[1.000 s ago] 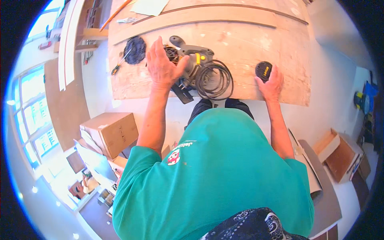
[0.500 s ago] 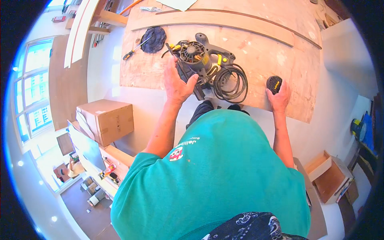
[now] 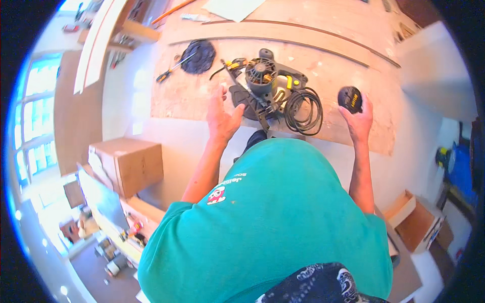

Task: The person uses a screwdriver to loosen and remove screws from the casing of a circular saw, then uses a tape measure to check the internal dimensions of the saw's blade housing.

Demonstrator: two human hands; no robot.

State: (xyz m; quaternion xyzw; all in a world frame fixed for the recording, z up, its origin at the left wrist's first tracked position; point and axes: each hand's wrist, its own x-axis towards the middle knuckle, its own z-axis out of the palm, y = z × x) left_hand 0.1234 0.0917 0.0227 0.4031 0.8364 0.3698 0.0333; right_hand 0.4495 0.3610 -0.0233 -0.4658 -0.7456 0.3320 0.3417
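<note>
A black and yellow corded circular saw (image 3: 261, 76) lies on the plywood worktop, its motor end uncovered so the inner parts show. Its black cable (image 3: 303, 112) is looped beside it at the right. My left hand (image 3: 224, 118) is open at the saw's left side, fingers apart, holding nothing; whether it touches the tool I cannot tell. In my right hand (image 3: 359, 121) is a round black cap (image 3: 349, 99) with yellow lettering, gripped by its near edge. A screwdriver (image 3: 176, 68) rests partly on a dark, crumpled round pad (image 3: 198, 56) left of the saw.
Long wooden strips (image 3: 283, 43) cross the far part of the worktop (image 3: 328, 76). A pale sheet (image 3: 233, 7) lies behind them. On the left stand a cardboard box (image 3: 129, 166) and a tall board; an open wooden drawer box (image 3: 414, 222) is at the lower right.
My right hand has turned the cap so its lettered face tilts differently. My left hand has come away from the saw's side. The whole view has shifted slightly.
</note>
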